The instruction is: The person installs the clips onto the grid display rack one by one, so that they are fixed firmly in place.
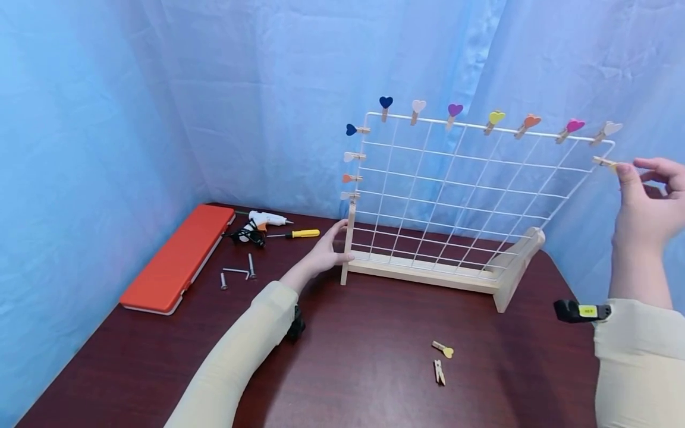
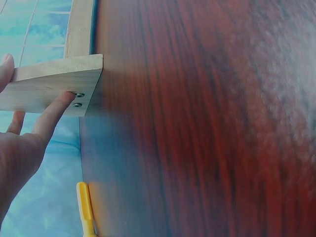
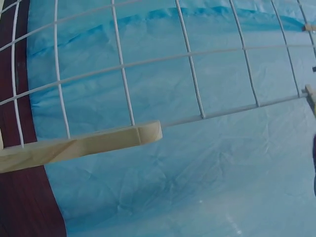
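A white wire grid rack [image 1: 444,190] stands on a wooden base [image 1: 423,274], with heart clothespins along its top and left edges. My left hand [image 1: 323,252] grips the stand's left wooden side piece; in the left wrist view a finger touches the side piece [image 2: 54,86] beside two screws. At the grid's upper right edge, my right hand [image 1: 650,202] pinches a small wooden clothespin [image 1: 605,161] with a bit of yellow showing. Whether this clothespin touches the wire is unclear. The right wrist view shows part of a clothespin [image 3: 311,96] at its right border; the fingers are mostly hidden there.
Two loose clothespins, one with a yellow heart [image 1: 443,349] and one plain-looking [image 1: 439,373], lie on the dark table. At left are a red case [image 1: 179,255], a glue gun [image 1: 267,219], a yellow screwdriver [image 1: 305,233], two bolts and a hex key [image 1: 236,271]. Blue curtains hang behind.
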### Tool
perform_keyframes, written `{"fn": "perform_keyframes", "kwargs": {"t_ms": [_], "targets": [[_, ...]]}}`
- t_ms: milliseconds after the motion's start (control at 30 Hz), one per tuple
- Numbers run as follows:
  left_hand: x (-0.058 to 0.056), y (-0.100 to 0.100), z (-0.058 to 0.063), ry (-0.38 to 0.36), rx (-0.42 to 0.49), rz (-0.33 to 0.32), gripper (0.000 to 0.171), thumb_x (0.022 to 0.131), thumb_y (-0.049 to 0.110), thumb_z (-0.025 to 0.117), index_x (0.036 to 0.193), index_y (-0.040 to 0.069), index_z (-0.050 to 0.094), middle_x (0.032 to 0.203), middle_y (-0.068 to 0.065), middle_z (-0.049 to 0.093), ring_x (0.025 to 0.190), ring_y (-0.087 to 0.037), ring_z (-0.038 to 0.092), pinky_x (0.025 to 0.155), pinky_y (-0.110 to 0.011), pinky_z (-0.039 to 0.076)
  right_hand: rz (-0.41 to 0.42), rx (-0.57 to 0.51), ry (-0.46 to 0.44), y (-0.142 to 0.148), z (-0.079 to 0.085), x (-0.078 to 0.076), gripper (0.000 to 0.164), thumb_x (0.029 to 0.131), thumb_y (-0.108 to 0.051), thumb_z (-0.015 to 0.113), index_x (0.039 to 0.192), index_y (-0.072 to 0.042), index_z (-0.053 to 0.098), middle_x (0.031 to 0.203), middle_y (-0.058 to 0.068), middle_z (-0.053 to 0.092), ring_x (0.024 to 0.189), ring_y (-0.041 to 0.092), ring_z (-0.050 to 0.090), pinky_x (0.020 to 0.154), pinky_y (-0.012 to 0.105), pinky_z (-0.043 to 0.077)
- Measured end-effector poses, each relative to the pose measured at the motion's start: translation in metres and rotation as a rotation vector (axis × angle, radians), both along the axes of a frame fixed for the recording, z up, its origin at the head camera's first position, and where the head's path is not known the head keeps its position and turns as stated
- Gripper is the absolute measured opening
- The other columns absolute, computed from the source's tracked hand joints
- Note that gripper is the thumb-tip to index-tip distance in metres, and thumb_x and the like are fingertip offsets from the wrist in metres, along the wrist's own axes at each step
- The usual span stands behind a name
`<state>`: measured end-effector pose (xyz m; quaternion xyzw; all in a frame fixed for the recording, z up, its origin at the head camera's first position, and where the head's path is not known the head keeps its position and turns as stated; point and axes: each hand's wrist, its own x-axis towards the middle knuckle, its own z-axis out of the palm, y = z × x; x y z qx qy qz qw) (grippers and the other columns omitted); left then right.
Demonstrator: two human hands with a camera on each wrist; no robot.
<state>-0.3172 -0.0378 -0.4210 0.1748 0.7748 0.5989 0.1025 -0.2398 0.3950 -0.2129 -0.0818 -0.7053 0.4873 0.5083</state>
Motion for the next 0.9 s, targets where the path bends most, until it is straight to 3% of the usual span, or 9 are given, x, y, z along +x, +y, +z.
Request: {"fn": "perform_keyframes", "kwargs": {"t_ms": [67,100,233,367,533,667,767,900], "targets": [[0.005,-0.001,0.008,-0.002,-0.014,-0.015,0.083,0.077,0.01,0.069,0.141,0.028,0.019,0.143,-0.006,0.024,0.124,-0.033,0.035,0.079,-0.037,0.05,-0.043,0.155,0.029,-0.007,-0.004,0.005,0.032,0.073,-0.031,0.07,0.097,-0.011,0.067,0.092,-0.014,0.056,0.072,-0.003,0.046,0.069,0.014,0.036],[0.008,-0.002,0.011,-0.006,-0.017,-0.021,0.083,0.077,0.01,0.068,0.141,0.027,0.019,0.143,-0.007,0.024,0.124,-0.035,0.034,0.08,-0.038,0.05,-0.023,0.232,0.056,-0.012,-0.007,0.007,0.029,0.073,-0.027,0.071,0.096,-0.009,0.068,0.091,-0.012,0.059,0.072,-0.003,0.046,0.069,0.013,0.037],[0.013,-0.004,0.02,-0.02,-0.019,-0.04,0.082,0.079,0.01,0.067,0.142,0.024,0.017,0.144,-0.009,0.022,0.126,-0.035,0.033,0.082,-0.038,0.049,0.287,0.453,0.141,-0.037,-0.022,0.014,0.021,0.067,0.003,0.074,0.087,0.008,0.067,0.086,0.009,0.067,0.071,0.001,0.054,0.068,0.01,0.042],[0.012,-0.004,0.02,-0.021,-0.026,-0.03,0.081,0.079,0.01,0.067,0.142,0.025,0.018,0.144,-0.007,0.022,0.125,-0.031,0.034,0.081,-0.036,0.049,0.601,0.62,0.034,-0.062,-0.048,0.015,0.029,0.059,0.016,0.073,0.086,0.009,0.067,0.088,0.012,0.065,0.077,0.004,0.056,0.07,0.012,0.043],[0.012,-0.003,0.021,0.006,-0.056,-0.024,0.081,0.078,0.012,0.067,0.142,0.023,0.018,0.143,-0.007,0.023,0.127,-0.031,0.032,0.085,-0.04,0.047,0.874,0.862,-0.19,-0.076,-0.094,0.014,0.043,0.058,0.005,0.078,0.096,-0.011,0.068,0.098,0.0,0.062,0.091,0.005,0.054,0.073,0.014,0.042],[0.012,-0.002,0.021,0.01,-0.059,-0.029,0.081,0.078,0.011,0.068,0.142,0.022,0.018,0.143,-0.008,0.024,0.128,-0.032,0.03,0.088,-0.042,0.044,1.024,0.977,-0.321,-0.082,-0.13,0.022,0.041,0.065,-0.011,0.078,0.101,-0.024,0.064,0.099,-0.009,0.06,0.091,0.003,0.053,0.071,0.016,0.042],[0.012,-0.002,0.02,0.009,-0.059,-0.025,0.081,0.078,0.011,0.068,0.141,0.022,0.019,0.142,-0.008,0.025,0.127,-0.032,0.032,0.087,-0.04,0.046,1.112,1.022,-0.372,-0.083,-0.155,0.027,0.035,0.068,-0.02,0.076,0.101,-0.024,0.063,0.098,-0.009,0.06,0.089,0.004,0.055,0.071,0.018,0.044],[0.011,-0.003,0.02,0.017,-0.06,-0.022,0.081,0.078,0.011,0.068,0.141,0.022,0.019,0.142,-0.008,0.025,0.127,-0.032,0.032,0.086,-0.04,0.046,1.233,1.001,-0.519,-0.082,-0.185,0.035,0.031,0.071,-0.022,0.074,0.099,-0.019,0.062,0.093,-0.005,0.061,0.082,0.008,0.057,0.066,0.023,0.048]]}}
